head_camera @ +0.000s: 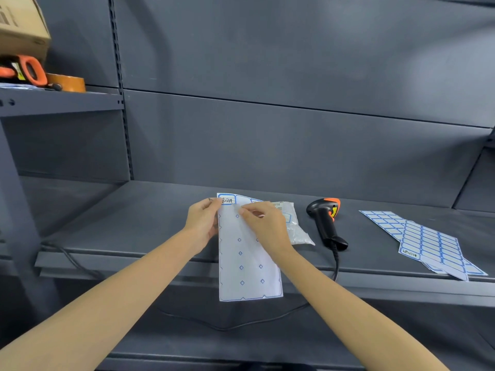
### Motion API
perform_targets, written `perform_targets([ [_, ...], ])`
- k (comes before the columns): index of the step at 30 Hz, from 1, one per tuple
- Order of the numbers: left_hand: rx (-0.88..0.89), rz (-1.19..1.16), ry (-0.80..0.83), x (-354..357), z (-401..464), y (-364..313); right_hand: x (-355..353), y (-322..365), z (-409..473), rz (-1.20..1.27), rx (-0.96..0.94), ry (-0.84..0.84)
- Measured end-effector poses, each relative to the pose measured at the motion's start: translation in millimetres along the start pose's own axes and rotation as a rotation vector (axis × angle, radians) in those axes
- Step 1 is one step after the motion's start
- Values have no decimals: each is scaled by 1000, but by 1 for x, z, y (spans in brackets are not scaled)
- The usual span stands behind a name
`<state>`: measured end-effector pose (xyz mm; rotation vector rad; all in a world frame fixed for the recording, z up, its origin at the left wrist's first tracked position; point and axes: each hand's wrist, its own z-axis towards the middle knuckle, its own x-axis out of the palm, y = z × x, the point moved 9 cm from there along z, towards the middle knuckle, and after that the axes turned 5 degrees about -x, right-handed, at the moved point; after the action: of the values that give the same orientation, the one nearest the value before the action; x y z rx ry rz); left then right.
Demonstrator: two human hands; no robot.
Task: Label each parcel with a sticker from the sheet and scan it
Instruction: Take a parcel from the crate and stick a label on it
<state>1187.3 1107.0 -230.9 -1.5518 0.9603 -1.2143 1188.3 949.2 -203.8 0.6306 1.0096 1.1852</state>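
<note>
- Left hand [202,222] is pinching the sticker sheet [247,266] at its handwritten, illegible label [227,200].
- Right hand [263,224] is pinching the sheet's top.
- Parcel [293,223] is lying beside the scanner [325,220].

- Both forearms are bare from the bottom edge of view up to the wrists, no sleeves showing.
- The left hand [202,220], left of the sticker sheet [247,263], wears no glove, ring or watch.
- The right hand [263,224], over the sheet's upper part, is likewise bare, nails short and plain.
</note>
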Motion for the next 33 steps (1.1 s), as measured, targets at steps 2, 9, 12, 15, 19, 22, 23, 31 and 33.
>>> perform_targets([
  [2, 4, 8, -51, -9, 1, 1, -4, -14, -2, 298, 175, -34],
  [9, 37, 64, -214, -64, 6, -5, -82, -14, 22, 57, 88, -255],
  [12, 36, 27, -236, -78, 7, -6, -73, -4, 29, -368, -86, -69],
  [15, 19, -2, -250, -84, 9, -4, -49, -5, 28, -770, -204, 158],
  [19, 16, -18, -250, -87, 9, -2, -39, -9, 25, -1070, -234, 329],
  [22, 12, -47, -246, -85, 8, -2, -35, -13, 24, -1199, -191, 516],
  [23, 10, -56, -244, -83, 7, -2, -37, -14, 24, -1168, -132, 557],
  [31, 23, -121, -162, -13, 3, -21, -39, -6, 3, 67, 283, 383],
  [33, 41, -78, -170, 9, 3, -25, -38, -6, -8, 137, 269, 379],
])
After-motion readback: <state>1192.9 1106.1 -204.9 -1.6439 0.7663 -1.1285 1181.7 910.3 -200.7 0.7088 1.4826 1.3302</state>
